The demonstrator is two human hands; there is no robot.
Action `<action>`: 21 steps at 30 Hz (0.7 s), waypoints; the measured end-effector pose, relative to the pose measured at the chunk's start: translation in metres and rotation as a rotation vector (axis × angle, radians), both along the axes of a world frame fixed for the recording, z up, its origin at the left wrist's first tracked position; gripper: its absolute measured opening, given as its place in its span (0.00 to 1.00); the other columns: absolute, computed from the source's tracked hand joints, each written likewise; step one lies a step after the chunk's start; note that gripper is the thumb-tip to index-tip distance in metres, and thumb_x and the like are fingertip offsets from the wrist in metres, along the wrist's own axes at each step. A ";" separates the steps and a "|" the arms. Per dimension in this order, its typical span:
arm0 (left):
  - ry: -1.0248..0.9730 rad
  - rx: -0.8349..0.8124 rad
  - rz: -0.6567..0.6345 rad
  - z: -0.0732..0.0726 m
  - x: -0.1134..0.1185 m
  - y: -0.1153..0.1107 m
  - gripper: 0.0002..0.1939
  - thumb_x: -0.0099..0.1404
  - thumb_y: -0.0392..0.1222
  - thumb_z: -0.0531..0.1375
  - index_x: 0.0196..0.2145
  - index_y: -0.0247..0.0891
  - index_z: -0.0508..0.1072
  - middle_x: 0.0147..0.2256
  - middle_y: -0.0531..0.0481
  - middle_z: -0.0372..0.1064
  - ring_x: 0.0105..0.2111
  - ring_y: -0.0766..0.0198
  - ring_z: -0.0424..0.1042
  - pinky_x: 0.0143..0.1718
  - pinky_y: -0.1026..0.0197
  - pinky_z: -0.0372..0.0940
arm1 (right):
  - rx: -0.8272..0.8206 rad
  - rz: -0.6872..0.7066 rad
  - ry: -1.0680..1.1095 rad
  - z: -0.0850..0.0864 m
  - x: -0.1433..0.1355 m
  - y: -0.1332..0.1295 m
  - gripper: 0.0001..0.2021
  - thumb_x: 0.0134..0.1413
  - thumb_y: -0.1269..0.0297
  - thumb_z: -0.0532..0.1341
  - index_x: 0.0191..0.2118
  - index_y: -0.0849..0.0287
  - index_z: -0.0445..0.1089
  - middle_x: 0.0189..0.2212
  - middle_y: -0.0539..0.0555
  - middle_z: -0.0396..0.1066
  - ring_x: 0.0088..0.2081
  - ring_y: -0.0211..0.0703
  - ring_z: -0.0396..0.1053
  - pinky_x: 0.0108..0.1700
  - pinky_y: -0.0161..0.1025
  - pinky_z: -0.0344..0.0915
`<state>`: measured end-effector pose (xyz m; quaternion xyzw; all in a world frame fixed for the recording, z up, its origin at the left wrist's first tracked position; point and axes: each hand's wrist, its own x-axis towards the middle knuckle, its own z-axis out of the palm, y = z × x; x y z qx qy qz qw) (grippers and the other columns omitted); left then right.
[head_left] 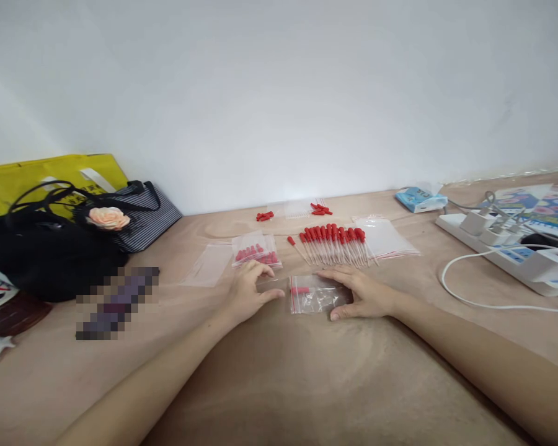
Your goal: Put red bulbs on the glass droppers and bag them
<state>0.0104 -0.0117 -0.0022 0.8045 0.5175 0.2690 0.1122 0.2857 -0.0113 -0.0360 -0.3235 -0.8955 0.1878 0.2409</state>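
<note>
A small clear zip bag (320, 300) with a red seal line lies flat on the table, a red rubber bulb (300, 290) at its left end. My right hand (360, 294) rests at the bag's right end, thumb and fingers spread apart around it. To the left of the bag is my left hand (251, 291), its thumb and fingertips apart; a faint clear edge shows between them, too indistinct to name. Just beyond the hands lies a row of droppers (335, 241) with red bulbs and clear stems. One single dropper (297, 249) lies left of that row.
Bagged red bulbs (255, 251) lie beyond my left hand, beside a flat clear bag (209, 263). Loose red bulbs (264, 216) sit near the wall. Empty zip bags (385, 238) lie right of the droppers. A power strip (506, 254) stands right, handbags (51, 241) left.
</note>
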 end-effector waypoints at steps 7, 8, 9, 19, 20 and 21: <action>0.096 -0.083 0.092 -0.003 -0.068 -0.001 0.12 0.54 0.50 0.57 0.29 0.39 0.70 0.29 0.51 0.64 0.29 0.62 0.64 0.30 0.63 0.59 | -0.004 -0.004 0.003 0.000 0.000 0.000 0.40 0.39 0.43 0.61 0.57 0.57 0.54 0.53 0.61 0.59 0.53 0.53 0.56 0.53 0.52 0.54; 0.087 -0.091 0.099 -0.004 -0.072 -0.003 0.12 0.56 0.50 0.56 0.28 0.38 0.69 0.27 0.51 0.63 0.27 0.64 0.63 0.28 0.64 0.58 | -0.004 -0.006 0.003 0.000 0.000 0.000 0.39 0.39 0.43 0.61 0.57 0.57 0.54 0.53 0.61 0.59 0.53 0.53 0.56 0.53 0.51 0.54; 0.073 -0.093 0.104 -0.005 -0.074 -0.005 0.12 0.57 0.49 0.55 0.27 0.38 0.69 0.25 0.52 0.63 0.25 0.65 0.62 0.27 0.65 0.58 | -0.005 -0.006 0.002 0.000 -0.001 0.000 0.40 0.39 0.43 0.61 0.57 0.57 0.54 0.53 0.61 0.59 0.53 0.53 0.57 0.53 0.51 0.54; -0.075 -0.089 0.073 0.005 -0.064 -0.027 0.10 0.54 0.47 0.57 0.26 0.38 0.70 0.24 0.52 0.63 0.23 0.67 0.61 0.25 0.66 0.58 | -0.011 -0.002 -0.005 0.000 0.000 0.001 0.40 0.38 0.43 0.61 0.57 0.57 0.54 0.53 0.60 0.59 0.54 0.53 0.56 0.53 0.51 0.54; -0.079 -0.084 0.063 0.006 -0.061 -0.027 0.09 0.54 0.47 0.57 0.26 0.38 0.70 0.24 0.52 0.64 0.23 0.67 0.61 0.25 0.66 0.58 | -0.011 -0.001 -0.004 0.000 0.000 0.001 0.40 0.38 0.43 0.61 0.57 0.57 0.54 0.53 0.61 0.59 0.53 0.53 0.57 0.53 0.51 0.54; -0.077 -0.081 0.048 0.006 -0.057 -0.026 0.09 0.54 0.47 0.58 0.26 0.38 0.70 0.25 0.52 0.64 0.23 0.67 0.61 0.25 0.66 0.58 | -0.011 -0.002 -0.004 0.000 0.000 0.001 0.40 0.38 0.43 0.61 0.57 0.57 0.54 0.53 0.61 0.59 0.53 0.53 0.57 0.53 0.51 0.54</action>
